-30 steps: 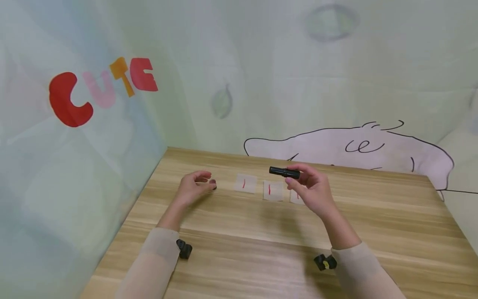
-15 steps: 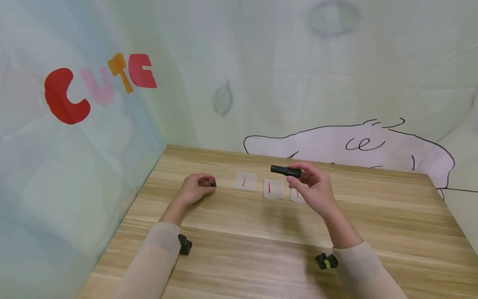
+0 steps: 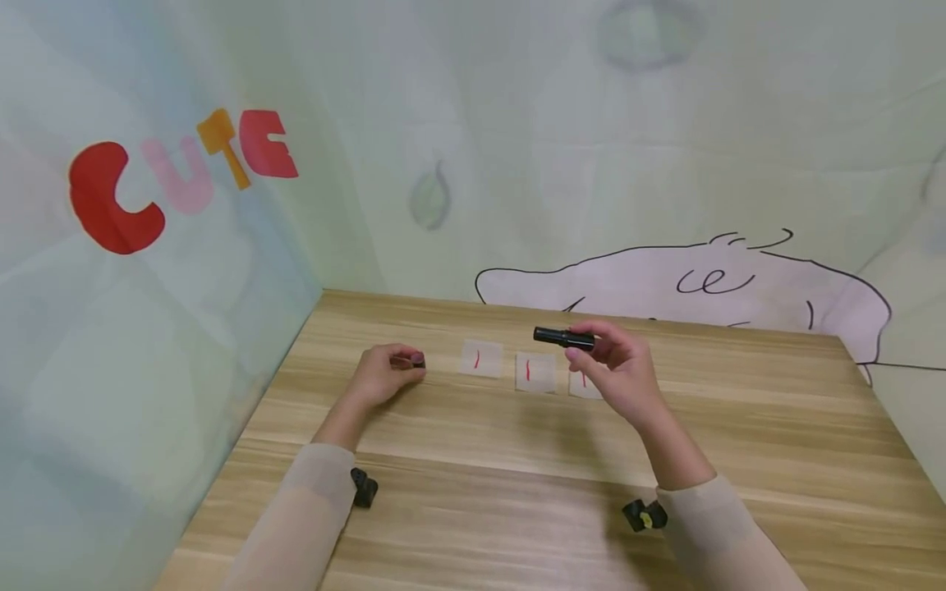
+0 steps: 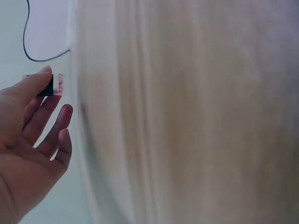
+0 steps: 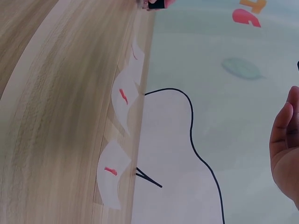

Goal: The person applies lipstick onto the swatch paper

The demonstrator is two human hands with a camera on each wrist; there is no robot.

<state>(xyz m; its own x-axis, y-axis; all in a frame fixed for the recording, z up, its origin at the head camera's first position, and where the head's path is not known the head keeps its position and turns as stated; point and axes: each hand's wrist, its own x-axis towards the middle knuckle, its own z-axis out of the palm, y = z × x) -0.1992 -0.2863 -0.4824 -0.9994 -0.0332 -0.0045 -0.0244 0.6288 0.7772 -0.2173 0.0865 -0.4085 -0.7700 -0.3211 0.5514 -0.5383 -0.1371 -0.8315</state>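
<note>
My right hand holds a slim black tube, shaped like a lipstick case, level above the table between thumb and fingers. Its far end points left. In the right wrist view only part of that hand shows, at the right edge. My left hand pinches a small black-and-clear piece with reddish marks; its kind cannot be told, and thumb and fingers partly cover it. Between the hands lie white paper squares, the left one, middle one and right one, each with a red stroke.
The wood-grain table meets a pale printed backdrop along its back and left edges. Black cameras sit at the left cuff and the right cuff.
The left hand's fingers have drawn in around the small piece, which has turned in the grip. The right hand and the tube have hardly moved. The head view has shifted slightly.
</note>
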